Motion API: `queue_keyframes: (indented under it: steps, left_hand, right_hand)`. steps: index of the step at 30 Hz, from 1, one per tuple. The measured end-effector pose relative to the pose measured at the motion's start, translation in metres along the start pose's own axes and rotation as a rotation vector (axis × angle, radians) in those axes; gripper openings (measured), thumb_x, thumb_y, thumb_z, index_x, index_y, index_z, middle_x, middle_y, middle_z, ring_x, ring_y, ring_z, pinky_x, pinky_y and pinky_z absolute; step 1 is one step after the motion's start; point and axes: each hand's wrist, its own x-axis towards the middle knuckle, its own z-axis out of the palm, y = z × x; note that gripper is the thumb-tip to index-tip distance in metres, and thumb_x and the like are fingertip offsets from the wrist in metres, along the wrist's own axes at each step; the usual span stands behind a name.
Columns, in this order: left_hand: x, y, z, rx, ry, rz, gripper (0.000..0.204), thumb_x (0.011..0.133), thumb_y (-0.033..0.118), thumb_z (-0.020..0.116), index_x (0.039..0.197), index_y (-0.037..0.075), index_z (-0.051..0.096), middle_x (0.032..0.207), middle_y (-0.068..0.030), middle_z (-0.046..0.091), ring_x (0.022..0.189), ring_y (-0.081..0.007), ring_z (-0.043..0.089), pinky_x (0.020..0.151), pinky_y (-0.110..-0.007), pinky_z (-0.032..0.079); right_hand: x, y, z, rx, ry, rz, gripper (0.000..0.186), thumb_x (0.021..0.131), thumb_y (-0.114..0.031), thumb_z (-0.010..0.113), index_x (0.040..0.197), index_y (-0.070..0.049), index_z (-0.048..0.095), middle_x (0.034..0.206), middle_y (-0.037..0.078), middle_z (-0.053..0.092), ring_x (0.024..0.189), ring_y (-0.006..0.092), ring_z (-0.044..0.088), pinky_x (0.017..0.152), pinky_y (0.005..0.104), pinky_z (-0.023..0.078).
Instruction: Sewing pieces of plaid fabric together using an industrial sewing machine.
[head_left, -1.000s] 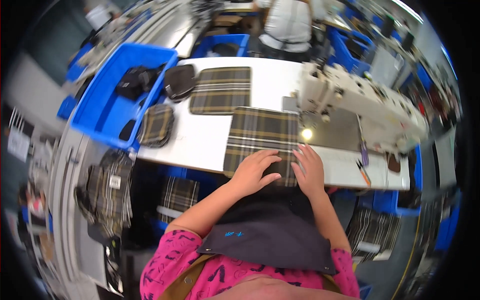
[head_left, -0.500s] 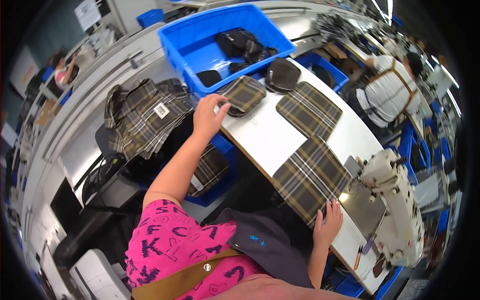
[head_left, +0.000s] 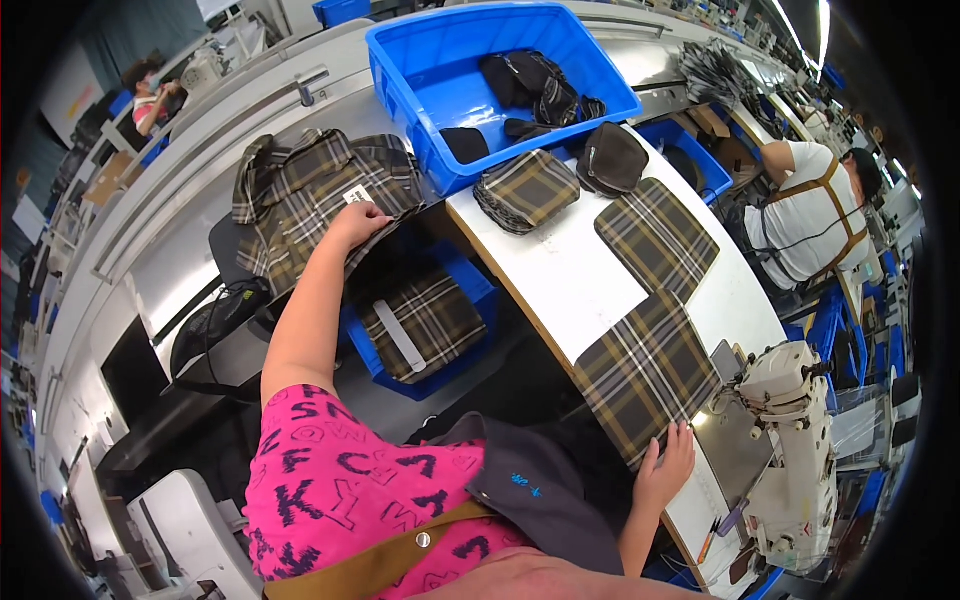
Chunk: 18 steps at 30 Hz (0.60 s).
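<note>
My left hand (head_left: 360,221) reaches to a heap of plaid fabric pieces (head_left: 310,185) on the left, fingers pinched at the heap's near right edge. A small white label lies on the heap just beyond the fingers. My right hand (head_left: 668,468) rests flat, fingers stretched, at the near edge of a plaid fabric panel (head_left: 650,375) on the white table. Another plaid panel (head_left: 657,240) lies beyond it, their edges meeting. Farther back are a stack of plaid pieces (head_left: 527,190) and a stack of dark rounded pieces (head_left: 612,158).
A white sewing machine (head_left: 795,440) stands at the table's right, with purple-handled snips (head_left: 732,518) near it. A large blue bin (head_left: 440,150) holding black pieces sits at the back. Below, a blue crate (head_left: 480,290) holds folded plaid fabric. A co-worker (head_left: 815,210) sits at right.
My left hand has moved left from the plaid stack on the table to the fabric heap, and its fingers have closed on the edge. My right hand stays at the near panel.
</note>
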Motion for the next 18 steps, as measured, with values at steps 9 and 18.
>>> queue_keyframes:
  steps: [9, 18]
  left_hand:
    - [0.001, -0.013, 0.009, -0.101, 0.076, 0.017, 0.033, 0.089, 0.038, 0.079, 0.097, 0.006, 0.077, 0.09, -0.0124, 0.076, 0.085, -0.0252, 0.071, 0.079, -0.04, 0.055]
    - [0.0, -0.012, 0.009, -0.147, 0.113, -0.052, 0.039, 0.088, 0.041, 0.082, 0.093, 0.003, 0.077, 0.088, -0.01, 0.076, 0.082, -0.021, 0.069, 0.077, -0.04, 0.054]
  right_hand:
    - [-0.001, 0.001, 0.002, -0.007, 0.017, -0.017, 0.045, 0.101, -0.028, 0.06, 0.139, -0.004, 0.061, 0.15, 0.017, 0.056, 0.145, 0.0369, 0.046, 0.121, 0.0516, 0.03]
    - [0.0, 0.0, 0.005, -0.006, 0.028, 0.006, 0.044, 0.102, -0.029, 0.06, 0.14, -0.006, 0.062, 0.151, 0.014, 0.056, 0.146, 0.0352, 0.046, 0.121, 0.0529, 0.03]
